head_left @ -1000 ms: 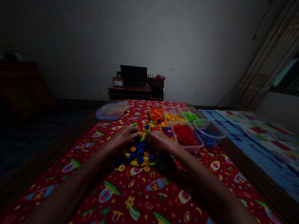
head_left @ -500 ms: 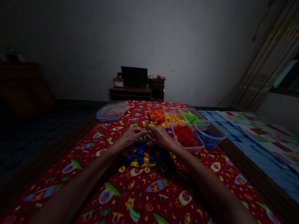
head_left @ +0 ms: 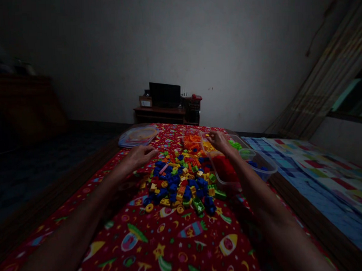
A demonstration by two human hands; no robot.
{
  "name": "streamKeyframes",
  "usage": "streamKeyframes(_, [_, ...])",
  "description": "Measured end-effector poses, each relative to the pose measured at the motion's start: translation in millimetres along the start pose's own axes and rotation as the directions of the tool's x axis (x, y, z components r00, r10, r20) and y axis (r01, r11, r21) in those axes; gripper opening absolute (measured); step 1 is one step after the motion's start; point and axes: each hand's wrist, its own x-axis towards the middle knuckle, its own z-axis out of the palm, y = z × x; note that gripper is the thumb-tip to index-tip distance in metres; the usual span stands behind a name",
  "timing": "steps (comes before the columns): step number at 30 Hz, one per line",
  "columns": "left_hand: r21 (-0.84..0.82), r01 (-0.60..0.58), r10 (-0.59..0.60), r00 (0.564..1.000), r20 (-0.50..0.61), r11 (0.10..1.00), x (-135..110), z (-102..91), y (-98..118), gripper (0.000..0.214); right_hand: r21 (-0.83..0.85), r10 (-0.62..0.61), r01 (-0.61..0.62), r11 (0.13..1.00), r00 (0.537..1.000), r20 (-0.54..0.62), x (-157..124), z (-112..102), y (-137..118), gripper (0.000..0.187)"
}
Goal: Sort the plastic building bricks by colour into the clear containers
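A mixed pile of toy building bricks, in blue, yellow, green, red and orange, lies on a red patterned cloth. My left hand hovers at the pile's left edge, its fingers loosely stretched and nothing seen in them. Over the box of yellow bricks is my right hand, fingers drawn together, with a small yellow brick at the fingertips. Boxes of orange bricks, red bricks and green bricks stand around it. My right forearm partly hides the red box.
A round clear tub with blue bricks stands at the right edge of the table. Stacked clear lids lie at the far left. Beyond are a desk with a monitor and, to the right, a bed with a patchwork cover.
My hands were together over the pile and have parted. The right hand moved right and away to the yellow box; the left drew back to the left, uncovering the pile.
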Motion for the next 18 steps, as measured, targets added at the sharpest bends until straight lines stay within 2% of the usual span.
streamKeyframes(2, [0.075,0.009,-0.010,1.000,0.016,0.997,1.3,-1.6,-8.7,0.045,-0.056,0.017,-0.014,0.998,0.998,0.055,10.9,-4.2,8.9,0.031])
streamKeyframes(4, [0.122,0.015,-0.021,0.999,0.048,0.992,2.4,0.5,-15.5,0.043,-0.072,-0.024,0.032,0.997,0.994,0.110,11.6,-6.6,8.0,0.034])
streamKeyframes(10, [0.167,-0.004,-0.028,0.981,0.193,0.986,4.6,16.1,-26.3,0.043,0.121,-0.199,0.184,0.976,0.972,0.128,-30.8,-2.3,-36.5,0.024])
streamKeyframes(14, [0.111,-0.029,0.012,0.989,0.150,0.993,1.5,26.7,-18.5,0.046,0.197,-0.326,0.285,0.938,0.919,0.222,-60.2,3.4,-64.2,0.019])
streamKeyframes(16, [0.060,-0.090,0.083,0.991,0.103,0.994,0.1,35.4,-11.4,0.048,0.167,-0.359,0.324,0.931,0.896,0.263,-68.5,4.8,-72.5,0.019])
streamKeyframes(18, [0.008,-0.187,0.185,0.979,0.080,0.982,-0.5,46.9,-4.8,0.048,0.107,-0.352,0.335,0.936,0.891,0.286,-73.1,6.0,-78.1,0.021])
